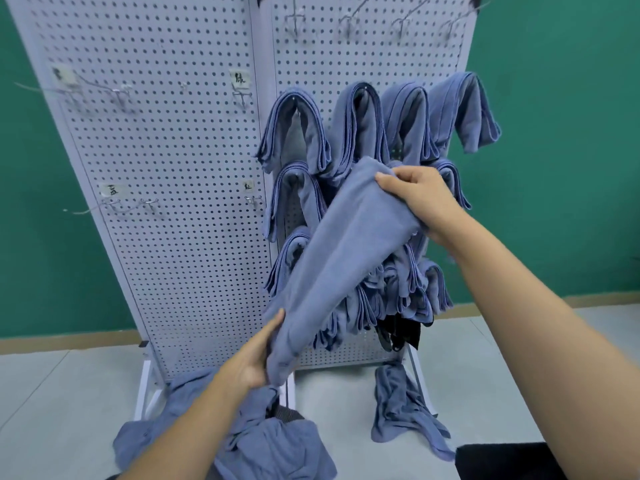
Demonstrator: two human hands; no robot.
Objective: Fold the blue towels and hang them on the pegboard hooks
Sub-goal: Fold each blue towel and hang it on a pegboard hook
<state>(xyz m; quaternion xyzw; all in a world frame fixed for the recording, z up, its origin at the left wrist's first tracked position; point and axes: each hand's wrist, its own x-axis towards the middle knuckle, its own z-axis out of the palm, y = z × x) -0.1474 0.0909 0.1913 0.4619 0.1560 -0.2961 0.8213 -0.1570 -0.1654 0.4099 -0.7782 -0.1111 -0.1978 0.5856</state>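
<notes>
A folded blue towel stretches slantwise in front of the white pegboard. My right hand grips its upper end near the middle hooks. Its lower end is held by my left hand, low near the board's foot. Several folded blue towels hang over hooks on the right panel, in rows that the held towel partly hides. Bare hooks line the top of that panel.
A heap of loose blue towels lies on the grey floor under my left arm. Another crumpled towel lies by the board's right foot. The left panel carries labelled bare hooks. A dark object sits at bottom right.
</notes>
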